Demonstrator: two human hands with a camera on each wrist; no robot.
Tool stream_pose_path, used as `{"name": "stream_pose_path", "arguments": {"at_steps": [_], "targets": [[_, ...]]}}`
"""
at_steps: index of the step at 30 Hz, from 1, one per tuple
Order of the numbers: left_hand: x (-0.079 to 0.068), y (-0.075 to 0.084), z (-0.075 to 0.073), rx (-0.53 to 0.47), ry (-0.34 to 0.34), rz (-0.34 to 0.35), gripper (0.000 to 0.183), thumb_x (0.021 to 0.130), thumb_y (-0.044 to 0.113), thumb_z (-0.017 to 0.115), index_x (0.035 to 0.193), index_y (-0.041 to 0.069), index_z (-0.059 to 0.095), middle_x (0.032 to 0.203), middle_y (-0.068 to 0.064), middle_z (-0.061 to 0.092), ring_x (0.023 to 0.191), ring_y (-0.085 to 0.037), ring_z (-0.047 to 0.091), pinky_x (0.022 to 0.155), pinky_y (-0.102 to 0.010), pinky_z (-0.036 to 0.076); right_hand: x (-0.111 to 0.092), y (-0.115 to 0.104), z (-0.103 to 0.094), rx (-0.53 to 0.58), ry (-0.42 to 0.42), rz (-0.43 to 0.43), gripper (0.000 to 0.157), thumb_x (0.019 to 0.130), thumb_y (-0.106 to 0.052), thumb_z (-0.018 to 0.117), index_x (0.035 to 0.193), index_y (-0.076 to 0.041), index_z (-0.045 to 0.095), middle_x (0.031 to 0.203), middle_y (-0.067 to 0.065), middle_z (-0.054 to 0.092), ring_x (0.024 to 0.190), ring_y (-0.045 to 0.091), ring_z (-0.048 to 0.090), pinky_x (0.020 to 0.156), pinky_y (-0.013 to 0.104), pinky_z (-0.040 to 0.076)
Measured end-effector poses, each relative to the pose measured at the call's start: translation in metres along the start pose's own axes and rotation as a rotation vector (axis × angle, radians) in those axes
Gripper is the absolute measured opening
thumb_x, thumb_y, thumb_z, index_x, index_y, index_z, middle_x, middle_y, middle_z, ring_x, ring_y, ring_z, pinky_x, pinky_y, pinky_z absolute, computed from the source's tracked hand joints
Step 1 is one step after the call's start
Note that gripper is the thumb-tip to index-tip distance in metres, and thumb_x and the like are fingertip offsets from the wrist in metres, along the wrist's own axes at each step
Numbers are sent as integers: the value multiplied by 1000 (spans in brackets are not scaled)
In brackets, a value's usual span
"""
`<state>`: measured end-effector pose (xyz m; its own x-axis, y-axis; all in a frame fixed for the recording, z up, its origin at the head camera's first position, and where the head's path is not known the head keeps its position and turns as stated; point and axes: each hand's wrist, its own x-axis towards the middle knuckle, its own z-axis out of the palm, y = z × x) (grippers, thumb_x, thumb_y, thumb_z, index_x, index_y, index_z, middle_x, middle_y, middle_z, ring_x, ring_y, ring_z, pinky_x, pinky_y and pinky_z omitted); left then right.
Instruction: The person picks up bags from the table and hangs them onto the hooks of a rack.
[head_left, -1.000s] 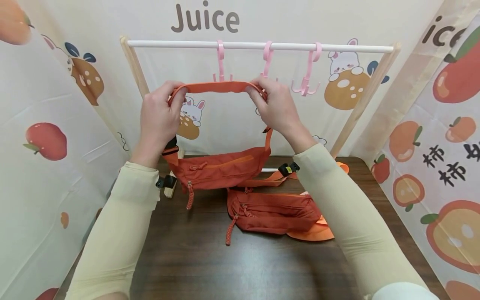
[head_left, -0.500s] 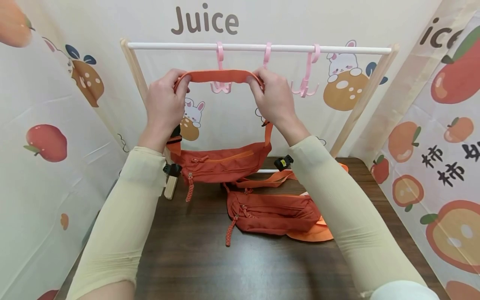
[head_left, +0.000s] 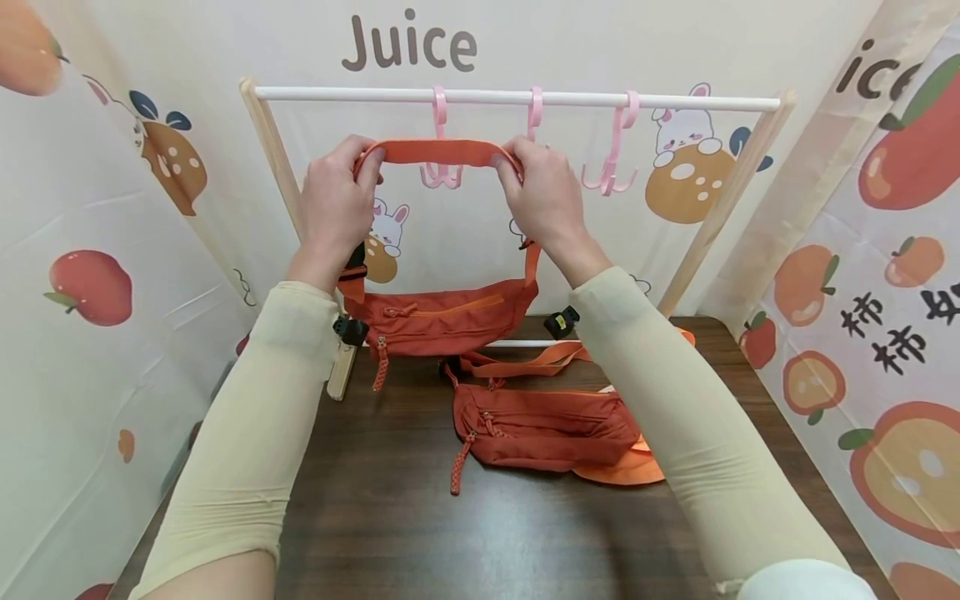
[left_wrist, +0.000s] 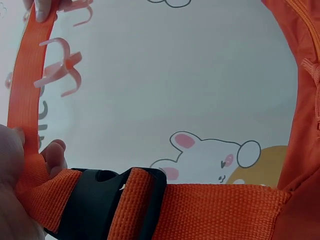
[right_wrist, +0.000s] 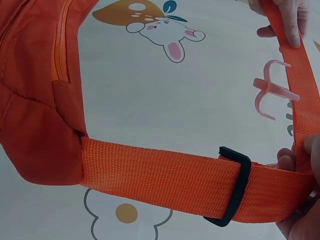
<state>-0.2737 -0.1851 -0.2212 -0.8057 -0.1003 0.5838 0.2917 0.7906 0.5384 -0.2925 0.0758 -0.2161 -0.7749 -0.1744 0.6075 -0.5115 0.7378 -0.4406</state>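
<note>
An orange-red waist bag point(head_left: 450, 321) hangs in the air by its orange strap point(head_left: 438, 152). My left hand point(head_left: 336, 196) pinches the strap at its left bend, and my right hand point(head_left: 546, 196) pinches it at the right, so the stretch between them is level. In the left wrist view a black buckle point(left_wrist: 90, 202) sits on the strap below my fingers; the right wrist view has a black slider point(right_wrist: 235, 187). Behind the strap, a pink hook point(head_left: 440, 108) shows its prongs underneath. Whether strap and hook touch, I cannot tell.
A white rod point(head_left: 495, 96) on wooden legs carries the hooks; the middle hook point(head_left: 535, 108) is partly hidden by my right hand, and another hook point(head_left: 615, 150) hangs to the right. A second waist bag point(head_left: 547, 425) lies on the brown table point(head_left: 450, 542).
Both hands have risen with the strap, lifting the bag a little. The left hook's prongs, earlier mostly behind the strap, now show below it. The second bag has stayed put.
</note>
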Motion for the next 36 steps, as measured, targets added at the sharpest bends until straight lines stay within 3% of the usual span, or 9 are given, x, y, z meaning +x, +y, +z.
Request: {"name": "stream_pose_path", "arguments": {"at_steps": [23, 30, 36], "targets": [[2, -23, 16, -24, -68, -74, 45, 112, 47, 47, 139, 18, 68, 104, -8, 73, 85, -21, 61, 72, -32, 46, 7, 10, 26, -57, -81, 46, 34, 112, -36, 55, 130, -13, 71, 106, 5, 75, 80, 21, 60, 71, 31, 51], [-2, -26, 20, -58, -114, -106, 44, 112, 47, 47, 141, 20, 66, 105, -10, 71, 69, -24, 64, 63, -32, 53, 8, 16, 34, -47, -79, 49, 33, 112, -35, 55, 130, -12, 71, 91, 6, 69, 75, 22, 57, 68, 31, 49], [-4, -33, 26, -57, -122, -101, 42, 114, 43, 46, 141, 19, 68, 100, -11, 70, 71, -21, 66, 62, -31, 52, 7, 22, 42, -69, -112, 56, 31, 112, -31, 57, 131, -12, 73, 84, 5, 63, 70, 23, 56, 65, 32, 47]]}}
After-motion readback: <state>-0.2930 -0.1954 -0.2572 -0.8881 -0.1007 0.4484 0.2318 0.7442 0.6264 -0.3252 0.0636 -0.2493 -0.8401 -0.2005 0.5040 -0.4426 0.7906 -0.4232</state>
